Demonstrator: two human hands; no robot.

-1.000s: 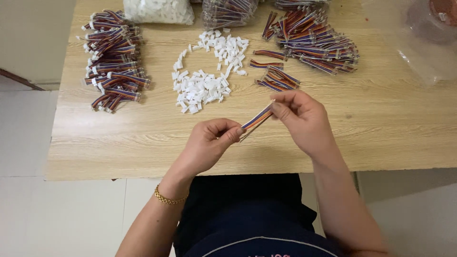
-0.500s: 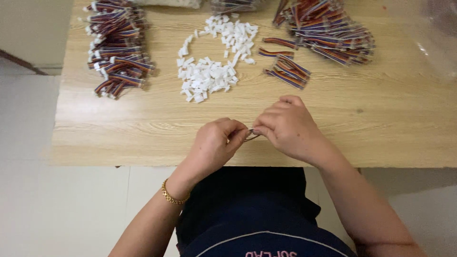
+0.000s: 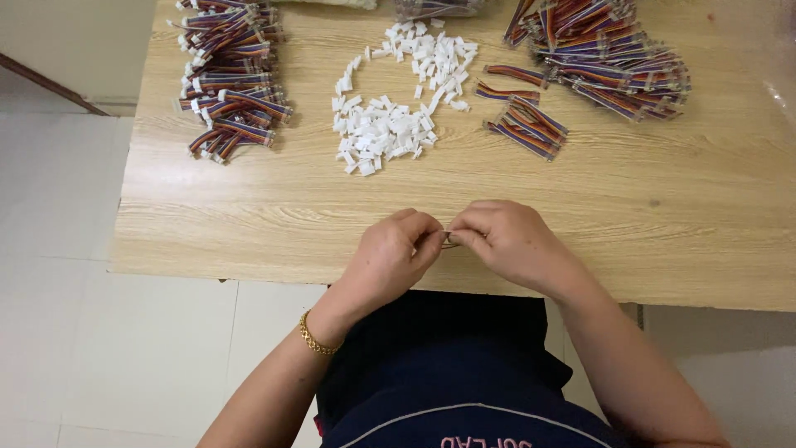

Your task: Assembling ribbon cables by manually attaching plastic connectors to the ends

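Wooden table [image 3: 249, 207] seen from above, on a pale tiled floor [image 3: 58, 290]. At 12 o'clock, a loose ring-shaped heap of small white plastic connector housings [image 3: 390, 133]. At 10 o'clock, a pile of multicoloured ribbon-wire bundles [image 3: 228, 79] fitted with white ends. At 1 to 2 o'clock, a larger pile of multicoloured wire bundles [image 3: 605, 50]; just beside it, toward the centre, a small separate cluster of wire bundles [image 3: 526, 124].
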